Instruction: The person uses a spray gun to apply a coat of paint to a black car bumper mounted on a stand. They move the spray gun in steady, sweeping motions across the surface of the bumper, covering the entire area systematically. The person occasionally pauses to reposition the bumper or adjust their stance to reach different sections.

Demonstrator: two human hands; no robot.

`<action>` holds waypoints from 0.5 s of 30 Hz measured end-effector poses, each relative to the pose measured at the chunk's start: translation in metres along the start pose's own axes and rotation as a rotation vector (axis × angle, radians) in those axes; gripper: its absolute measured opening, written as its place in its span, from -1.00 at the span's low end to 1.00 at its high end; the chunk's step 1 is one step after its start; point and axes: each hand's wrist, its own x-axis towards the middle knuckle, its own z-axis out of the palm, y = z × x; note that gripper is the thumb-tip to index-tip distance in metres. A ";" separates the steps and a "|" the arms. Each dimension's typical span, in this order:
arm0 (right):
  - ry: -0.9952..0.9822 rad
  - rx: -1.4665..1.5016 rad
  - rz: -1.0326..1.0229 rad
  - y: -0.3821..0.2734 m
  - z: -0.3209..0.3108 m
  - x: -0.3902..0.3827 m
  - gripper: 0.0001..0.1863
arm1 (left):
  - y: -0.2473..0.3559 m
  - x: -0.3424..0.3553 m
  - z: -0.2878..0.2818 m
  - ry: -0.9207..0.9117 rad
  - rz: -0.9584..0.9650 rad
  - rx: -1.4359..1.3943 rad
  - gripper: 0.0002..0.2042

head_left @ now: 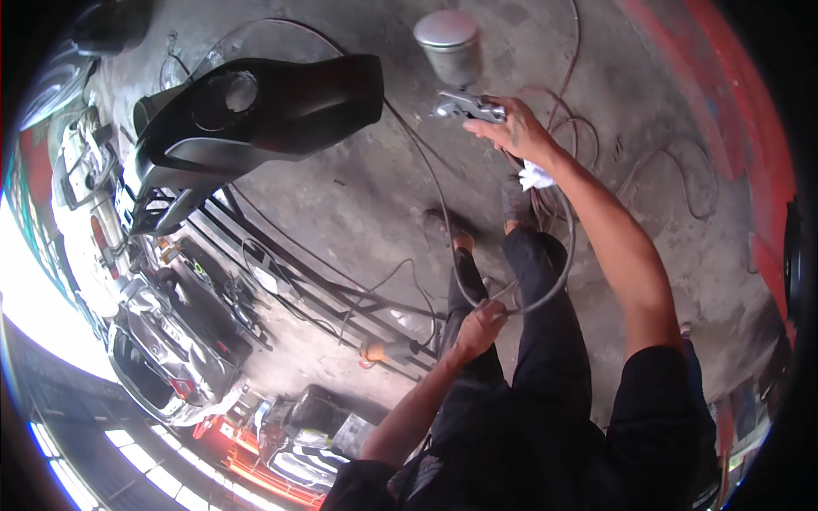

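My right hand is closed around the handle of a spray gun, held out at the upper middle of the head view. The gun's silver cup with a round lid sits on top, and its nozzle points left. A white cloth or paper hangs by my right wrist. Lower down, in front of my legs, my left hand is closed on the air hose, which loops up toward the gun. Left of the gun stands a black moulded vehicle panel with a round hole, raised on a frame.
A dark metal rack reaches from under the panel toward my legs. Hose coils lie on the concrete floor. Vehicle parts crowd the left side. A red surface borders the right. An orange-handled tool lies near my left forearm.
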 end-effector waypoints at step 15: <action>0.448 0.235 -0.575 -0.143 0.145 0.065 -0.65 | -0.044 -0.068 -0.077 0.131 -0.002 -0.129 -0.75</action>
